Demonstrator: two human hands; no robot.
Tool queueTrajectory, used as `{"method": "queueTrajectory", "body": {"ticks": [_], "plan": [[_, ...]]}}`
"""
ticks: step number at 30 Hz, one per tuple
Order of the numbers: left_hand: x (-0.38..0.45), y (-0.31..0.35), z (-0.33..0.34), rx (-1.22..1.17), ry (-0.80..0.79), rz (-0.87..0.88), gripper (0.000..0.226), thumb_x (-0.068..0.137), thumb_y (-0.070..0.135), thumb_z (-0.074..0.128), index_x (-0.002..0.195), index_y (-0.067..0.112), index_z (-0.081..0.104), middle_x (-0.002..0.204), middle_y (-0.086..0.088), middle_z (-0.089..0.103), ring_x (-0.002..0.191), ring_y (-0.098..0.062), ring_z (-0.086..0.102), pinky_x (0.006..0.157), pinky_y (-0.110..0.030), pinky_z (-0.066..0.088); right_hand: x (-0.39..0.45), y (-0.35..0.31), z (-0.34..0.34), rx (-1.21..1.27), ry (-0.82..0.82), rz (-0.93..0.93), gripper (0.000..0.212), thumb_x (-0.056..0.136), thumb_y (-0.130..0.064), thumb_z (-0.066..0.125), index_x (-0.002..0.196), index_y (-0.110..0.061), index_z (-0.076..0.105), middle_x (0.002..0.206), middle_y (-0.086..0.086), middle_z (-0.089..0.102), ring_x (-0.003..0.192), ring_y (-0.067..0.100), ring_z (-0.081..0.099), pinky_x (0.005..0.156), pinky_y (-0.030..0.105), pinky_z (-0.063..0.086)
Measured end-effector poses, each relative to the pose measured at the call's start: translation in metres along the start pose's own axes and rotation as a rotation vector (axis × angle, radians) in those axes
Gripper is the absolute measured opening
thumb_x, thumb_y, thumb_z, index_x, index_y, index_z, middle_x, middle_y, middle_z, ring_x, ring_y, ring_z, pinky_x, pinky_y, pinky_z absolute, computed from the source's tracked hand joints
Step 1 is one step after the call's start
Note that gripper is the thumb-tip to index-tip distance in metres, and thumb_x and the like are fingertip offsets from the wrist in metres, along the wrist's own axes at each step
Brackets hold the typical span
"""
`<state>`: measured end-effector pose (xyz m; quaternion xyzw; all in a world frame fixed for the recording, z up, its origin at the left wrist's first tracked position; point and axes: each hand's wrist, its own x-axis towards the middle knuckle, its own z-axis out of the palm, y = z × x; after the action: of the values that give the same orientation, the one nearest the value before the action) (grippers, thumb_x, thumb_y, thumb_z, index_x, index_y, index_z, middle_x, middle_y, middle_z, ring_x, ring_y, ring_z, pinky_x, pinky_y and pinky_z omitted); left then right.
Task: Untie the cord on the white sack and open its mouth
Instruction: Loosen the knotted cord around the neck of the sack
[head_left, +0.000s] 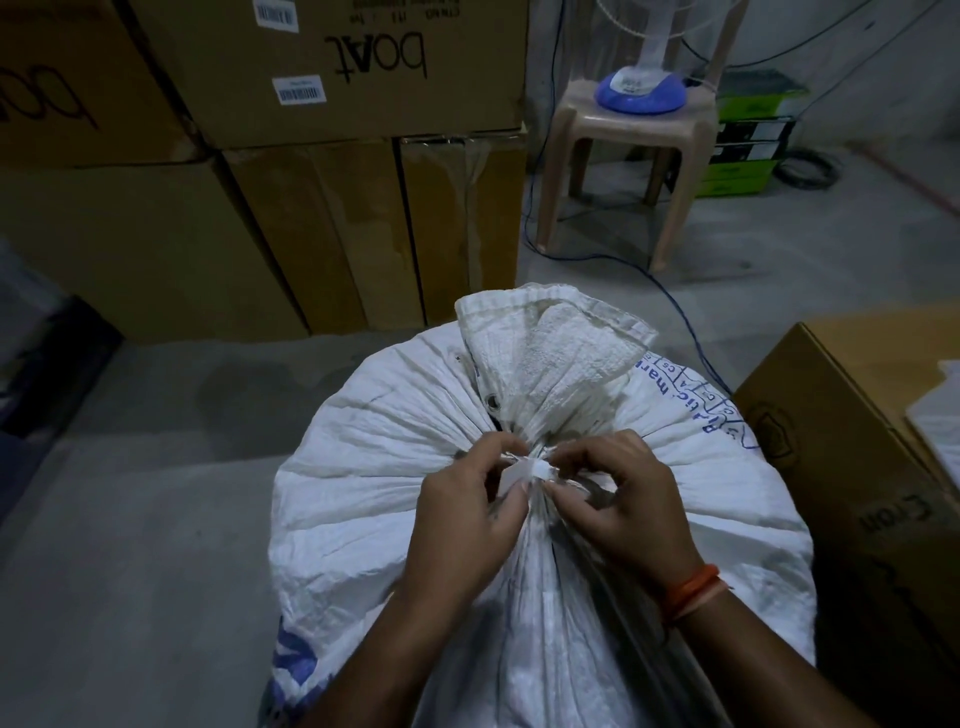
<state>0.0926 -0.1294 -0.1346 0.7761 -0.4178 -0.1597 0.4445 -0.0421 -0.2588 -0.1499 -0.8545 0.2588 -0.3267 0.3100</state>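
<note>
A full white woven sack (374, 467) with blue print stands on the floor right below me. Its neck is gathered tight, and the loose mouth flap (550, 338) fans out beyond the tie. A white cord knot (530, 470) sits at the gathered neck. My left hand (462, 514) pinches the knot from the left with thumb and fingers. From the right, my right hand (618, 499), with an orange band on its wrist, pinches the same knot. The fingertips hide most of the cord.
Stacked cardboard boxes (260, 156) stand behind the sack. Another carton (852, 467) sits close on the right. A beige plastic stool (623, 156) carrying a fan base (641, 91) stands at the back, with a blue cable (670, 296) trailing over the concrete floor.
</note>
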Motion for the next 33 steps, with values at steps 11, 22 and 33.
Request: {"method": "queueTrajectory", "body": {"ticks": [11, 22, 33], "plan": [[0.005, -0.007, 0.003, -0.041, 0.007, -0.145, 0.016, 0.087, 0.017, 0.077, 0.094, 0.030, 0.071, 0.084, 0.010, 0.079, 0.065, -0.008, 0.070, 0.060, -0.023, 0.051, 0.000, 0.011, -0.059, 0.278, -0.321, 0.292, 0.042, 0.087, -0.059, 0.058, 0.070, -0.027, 0.079, 0.053, 0.007, 0.062, 0.067, 0.018, 0.059, 0.071, 0.031, 0.044], [0.007, -0.006, 0.009, -0.078, 0.032, -0.167, 0.014, 0.089, 0.019, 0.082, 0.087, 0.025, 0.070, 0.086, 0.011, 0.081, 0.089, 0.003, 0.077, 0.082, -0.037, 0.064, -0.002, 0.001, -0.003, 0.195, -0.286, 0.445, 0.028, 0.067, -0.038, 0.091, 0.080, -0.019, 0.075, 0.071, -0.001, 0.076, 0.063, 0.011, 0.070, 0.065, 0.032, 0.056], [0.007, -0.002, 0.006, -0.109, 0.023, -0.163, 0.013, 0.091, 0.018, 0.083, 0.091, 0.027, 0.072, 0.084, 0.011, 0.081, 0.080, 0.003, 0.077, 0.070, -0.022, 0.060, -0.003, 0.009, -0.005, 0.085, -0.113, 0.297, 0.010, 0.077, -0.015, 0.085, 0.078, -0.022, 0.078, 0.074, -0.011, 0.075, 0.074, 0.003, 0.069, 0.066, 0.013, 0.048]]}}
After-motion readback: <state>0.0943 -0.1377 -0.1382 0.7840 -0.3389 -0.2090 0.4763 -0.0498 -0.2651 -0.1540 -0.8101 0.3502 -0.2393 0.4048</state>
